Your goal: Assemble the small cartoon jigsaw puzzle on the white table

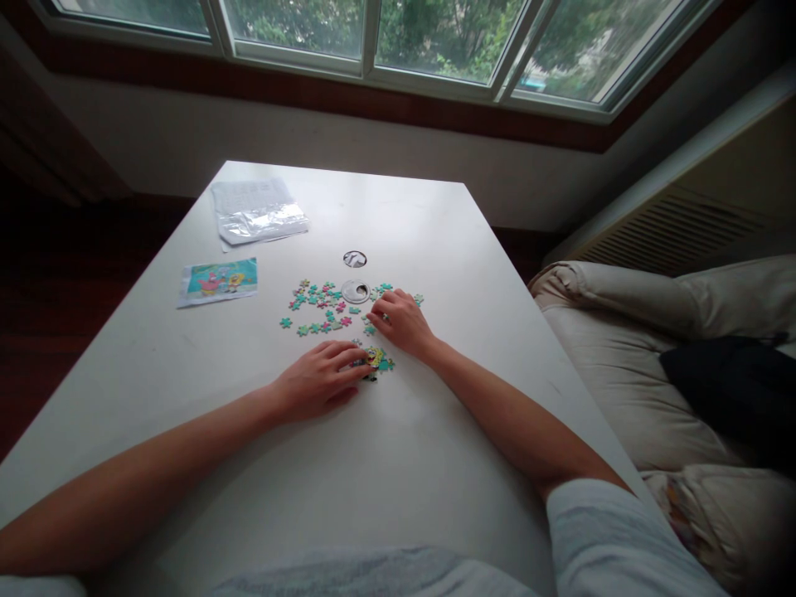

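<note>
Several loose teal and pink puzzle pieces [320, 308] lie scattered on the white table [435, 448]. A small joined cluster of pieces [376, 360] sits nearer to me. My left hand [318, 378] rests flat on the table, its fingertips touching that cluster. My right hand [401, 319] lies just beyond it, fingers curled down onto a loose piece at the edge of the scatter. A round lid [356, 290] sits among the pieces.
A picture card [219, 280] lies at the left. A clear plastic bag over paper [256, 212] sits at the far left corner. A round cable hole [354, 259] is in the tabletop. A cream sofa [652, 356] stands close on the right; windows are beyond.
</note>
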A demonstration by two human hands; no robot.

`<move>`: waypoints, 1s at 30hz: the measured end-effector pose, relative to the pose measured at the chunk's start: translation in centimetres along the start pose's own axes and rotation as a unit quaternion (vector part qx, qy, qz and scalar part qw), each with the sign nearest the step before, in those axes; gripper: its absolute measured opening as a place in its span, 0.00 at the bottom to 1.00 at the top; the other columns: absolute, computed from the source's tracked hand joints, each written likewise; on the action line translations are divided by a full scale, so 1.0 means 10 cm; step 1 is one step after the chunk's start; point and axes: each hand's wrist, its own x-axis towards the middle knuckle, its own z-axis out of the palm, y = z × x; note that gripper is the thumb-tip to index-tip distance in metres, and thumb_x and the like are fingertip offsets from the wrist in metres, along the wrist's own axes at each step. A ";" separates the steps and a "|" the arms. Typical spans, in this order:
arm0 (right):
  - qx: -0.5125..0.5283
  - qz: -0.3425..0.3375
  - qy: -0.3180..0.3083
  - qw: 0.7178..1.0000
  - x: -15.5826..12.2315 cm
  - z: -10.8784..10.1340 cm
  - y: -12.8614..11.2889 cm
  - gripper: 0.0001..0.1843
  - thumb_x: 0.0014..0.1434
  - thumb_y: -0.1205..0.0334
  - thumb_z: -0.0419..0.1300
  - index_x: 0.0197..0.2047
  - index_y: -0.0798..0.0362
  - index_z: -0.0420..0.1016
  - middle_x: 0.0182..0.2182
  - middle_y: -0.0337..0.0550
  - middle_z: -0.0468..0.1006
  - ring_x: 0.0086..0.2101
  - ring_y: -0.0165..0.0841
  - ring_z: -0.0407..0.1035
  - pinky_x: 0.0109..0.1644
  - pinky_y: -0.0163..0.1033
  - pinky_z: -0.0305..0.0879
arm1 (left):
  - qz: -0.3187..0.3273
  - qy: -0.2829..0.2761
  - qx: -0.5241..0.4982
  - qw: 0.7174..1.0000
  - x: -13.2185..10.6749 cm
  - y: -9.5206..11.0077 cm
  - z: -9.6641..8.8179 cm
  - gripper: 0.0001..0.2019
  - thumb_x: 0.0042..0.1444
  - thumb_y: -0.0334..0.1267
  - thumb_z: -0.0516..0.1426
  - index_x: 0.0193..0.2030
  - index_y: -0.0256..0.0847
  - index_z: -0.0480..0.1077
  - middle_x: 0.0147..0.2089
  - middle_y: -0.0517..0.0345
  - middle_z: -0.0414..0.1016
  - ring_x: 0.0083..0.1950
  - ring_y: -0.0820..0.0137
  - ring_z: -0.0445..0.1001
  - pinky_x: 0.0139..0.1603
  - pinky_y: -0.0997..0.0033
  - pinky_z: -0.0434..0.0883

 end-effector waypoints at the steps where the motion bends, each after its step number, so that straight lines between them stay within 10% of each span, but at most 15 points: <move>1: 0.007 -0.005 0.000 1.000 0.00 -0.01 0.01 0.08 0.67 0.59 0.60 0.37 0.50 0.77 0.37 0.45 0.76 0.43 0.40 0.65 0.50 0.45 0.60 | 0.002 0.000 -0.001 1.000 0.00 0.00 0.00 0.21 0.68 0.38 0.53 0.67 0.45 0.65 0.65 0.48 0.70 0.65 0.57 0.66 0.66 0.52 0.65; 17: 0.018 -0.030 -0.053 0.998 0.03 -0.04 0.04 0.08 0.61 0.61 0.64 0.45 0.49 0.77 0.42 0.46 0.75 0.45 0.41 0.64 0.52 0.45 0.60 | 0.029 -0.005 -0.003 1.000 -0.01 -0.01 0.04 0.20 0.69 0.38 0.51 0.67 0.45 0.65 0.68 0.50 0.68 0.67 0.57 0.65 0.68 0.52 0.64; 30: 0.279 0.024 -0.099 0.955 -0.02 -0.12 -0.15 0.02 0.59 0.64 0.64 0.37 0.52 0.75 0.31 0.37 0.78 0.33 0.29 0.70 0.38 0.35 0.64 | 0.023 -0.003 -0.007 1.000 -0.02 -0.02 0.05 0.20 0.68 0.38 0.53 0.65 0.45 0.67 0.67 0.48 0.68 0.68 0.56 0.65 0.69 0.50 0.64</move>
